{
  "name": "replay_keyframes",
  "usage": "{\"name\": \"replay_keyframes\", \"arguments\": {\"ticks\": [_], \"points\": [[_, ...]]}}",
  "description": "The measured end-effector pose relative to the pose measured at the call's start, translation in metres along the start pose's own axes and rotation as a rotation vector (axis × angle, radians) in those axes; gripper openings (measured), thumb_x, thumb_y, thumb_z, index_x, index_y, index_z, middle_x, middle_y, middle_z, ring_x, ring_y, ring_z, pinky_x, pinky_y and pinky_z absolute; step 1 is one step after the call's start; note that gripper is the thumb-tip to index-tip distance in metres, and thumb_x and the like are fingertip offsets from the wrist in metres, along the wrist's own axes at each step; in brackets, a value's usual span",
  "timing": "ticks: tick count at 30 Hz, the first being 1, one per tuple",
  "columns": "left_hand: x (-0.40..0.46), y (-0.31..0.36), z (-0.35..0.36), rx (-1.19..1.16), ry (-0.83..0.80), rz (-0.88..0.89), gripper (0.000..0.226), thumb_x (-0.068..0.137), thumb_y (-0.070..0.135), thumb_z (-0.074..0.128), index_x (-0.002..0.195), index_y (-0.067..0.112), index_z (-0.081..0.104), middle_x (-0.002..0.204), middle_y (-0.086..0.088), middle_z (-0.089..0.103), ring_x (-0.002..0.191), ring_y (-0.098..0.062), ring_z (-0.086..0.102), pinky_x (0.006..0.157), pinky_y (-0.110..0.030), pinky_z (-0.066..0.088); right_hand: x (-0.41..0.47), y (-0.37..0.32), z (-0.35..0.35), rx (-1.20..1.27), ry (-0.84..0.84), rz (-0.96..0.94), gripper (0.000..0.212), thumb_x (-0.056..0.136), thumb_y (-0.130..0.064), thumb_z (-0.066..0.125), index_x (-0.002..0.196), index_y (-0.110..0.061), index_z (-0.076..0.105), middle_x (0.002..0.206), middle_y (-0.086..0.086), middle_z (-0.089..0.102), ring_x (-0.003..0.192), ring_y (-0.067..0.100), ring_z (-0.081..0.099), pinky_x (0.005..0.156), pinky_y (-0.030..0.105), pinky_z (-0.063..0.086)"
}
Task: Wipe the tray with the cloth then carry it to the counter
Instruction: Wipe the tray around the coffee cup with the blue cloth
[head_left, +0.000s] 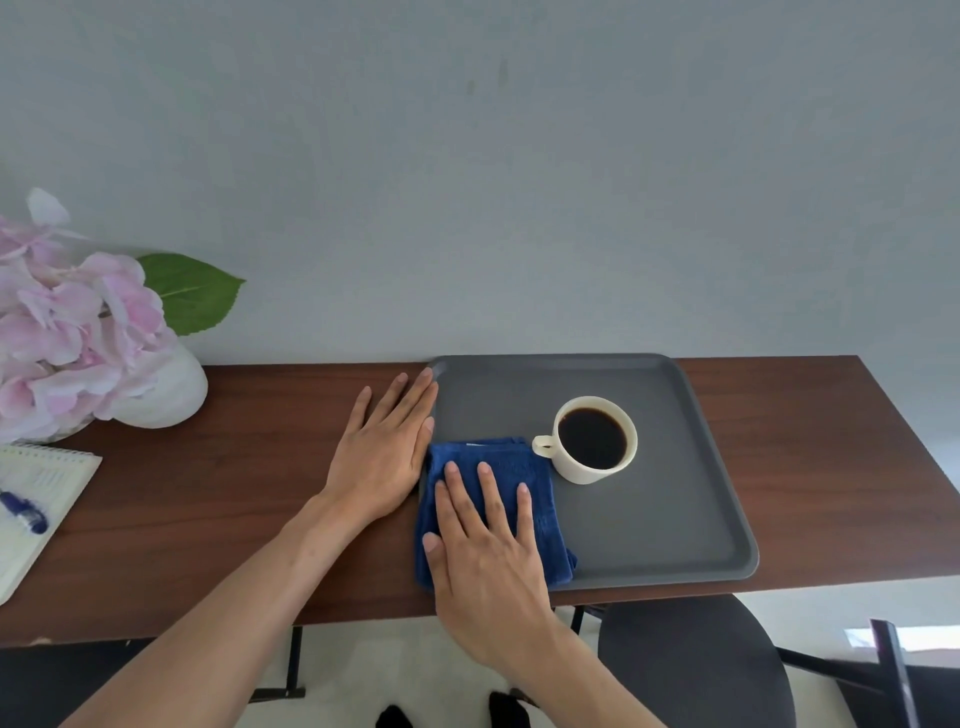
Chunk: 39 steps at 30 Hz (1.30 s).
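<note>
A grey tray (675, 519) lies on the brown wooden table (234, 493), against the wall. A folded blue cloth (519, 467) covers the tray's near left corner. My right hand (488, 551) lies flat on the cloth, fingers spread and pressing down. My left hand (384, 447) rests flat on the table, its edge touching the tray's left rim. A cream cup (595, 441) of black coffee stands on the tray, just right of the cloth.
Pink flowers in a white vase (161, 395) stand at the table's far left. A notepad (36, 504) with a blue pen (23, 512) lies at the left edge. A dark round stool (691, 660) sits below the table at the right.
</note>
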<state>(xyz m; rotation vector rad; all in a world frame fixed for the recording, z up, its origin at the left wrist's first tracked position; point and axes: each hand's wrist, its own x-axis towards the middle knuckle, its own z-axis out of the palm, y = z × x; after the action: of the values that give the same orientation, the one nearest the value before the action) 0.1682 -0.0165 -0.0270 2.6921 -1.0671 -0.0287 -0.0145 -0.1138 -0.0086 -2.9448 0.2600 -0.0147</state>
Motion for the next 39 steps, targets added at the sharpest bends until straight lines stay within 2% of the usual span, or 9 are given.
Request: {"name": "replay_keyframes", "arguments": {"ticks": [7, 12, 14, 23, 32, 39], "points": [[-0.001, 0.001, 0.000, -0.011, 0.006, -0.008, 0.059, 0.109, 0.045, 0.009, 0.165, 0.028, 0.015, 0.173, 0.015, 0.003, 0.159, -0.008, 0.000, 0.130, -0.051, 0.010, -0.040, -0.005, 0.001, -0.032, 0.022, -0.042, 0.058, 0.102, -0.049, 0.037, 0.150, -0.018, 0.052, 0.163, -0.001, 0.041, 0.154, 0.033, 0.026, 0.113, 0.062, 0.018], [0.000, 0.001, 0.001, -0.014, 0.012, -0.003, 0.059, 0.109, 0.046, 0.009, 0.165, 0.028, 0.018, 0.173, 0.016, 0.004, 0.159, -0.007, 0.001, 0.130, -0.051, 0.010, -0.064, -0.004, 0.000, -0.091, 0.047, -0.050, 0.055, 0.092, -0.057, 0.049, 0.134, -0.027, 0.068, 0.150, -0.007, 0.058, 0.142, 0.028, 0.050, 0.109, 0.060, 0.027], [0.000, 0.000, 0.002, -0.008, 0.010, -0.005, 0.059, 0.109, 0.046, 0.009, 0.165, 0.027, 0.018, 0.173, 0.016, 0.003, 0.159, -0.007, 0.001, 0.130, -0.050, 0.011, -0.067, 0.001, -0.001, -0.068, 0.063, -0.036, 0.052, 0.091, -0.056, 0.051, 0.131, -0.029, 0.069, 0.148, -0.010, 0.059, 0.139, 0.024, 0.053, 0.109, 0.058, 0.029], [0.000, 0.000, 0.001, -0.025, 0.009, 0.003, 0.059, 0.109, 0.046, 0.012, 0.164, 0.027, 0.019, 0.173, 0.016, 0.005, 0.159, -0.007, 0.002, 0.130, -0.051, 0.013, -0.088, 0.063, -0.021, 0.002, 0.142, 0.102, 0.046, 0.100, -0.045, 0.043, 0.136, -0.029, 0.068, 0.152, -0.015, 0.054, 0.145, 0.018, 0.045, 0.113, 0.051, 0.029], [0.000, -0.001, -0.001, -0.033, -0.015, -0.006, 0.061, 0.108, 0.051, 0.007, 0.164, 0.029, 0.017, 0.172, 0.017, 0.004, 0.158, -0.003, -0.001, 0.130, -0.049, 0.011, -0.112, 0.150, -0.036, -0.001, 0.119, 0.265, 0.049, 0.105, -0.046, 0.032, 0.140, -0.031, 0.064, 0.154, -0.017, 0.049, 0.149, 0.015, 0.039, 0.119, 0.050, 0.026], [0.000, 0.001, -0.002, -0.045, -0.020, -0.012, 0.059, 0.108, 0.050, 0.010, 0.164, 0.032, 0.014, 0.172, 0.019, 0.003, 0.157, 0.000, -0.003, 0.131, -0.048, 0.010, -0.107, 0.185, -0.035, -0.033, 0.089, 0.240, 0.052, 0.106, -0.048, 0.031, 0.145, -0.028, 0.059, 0.158, -0.013, 0.045, 0.150, 0.021, 0.036, 0.119, 0.051, 0.020]]}}
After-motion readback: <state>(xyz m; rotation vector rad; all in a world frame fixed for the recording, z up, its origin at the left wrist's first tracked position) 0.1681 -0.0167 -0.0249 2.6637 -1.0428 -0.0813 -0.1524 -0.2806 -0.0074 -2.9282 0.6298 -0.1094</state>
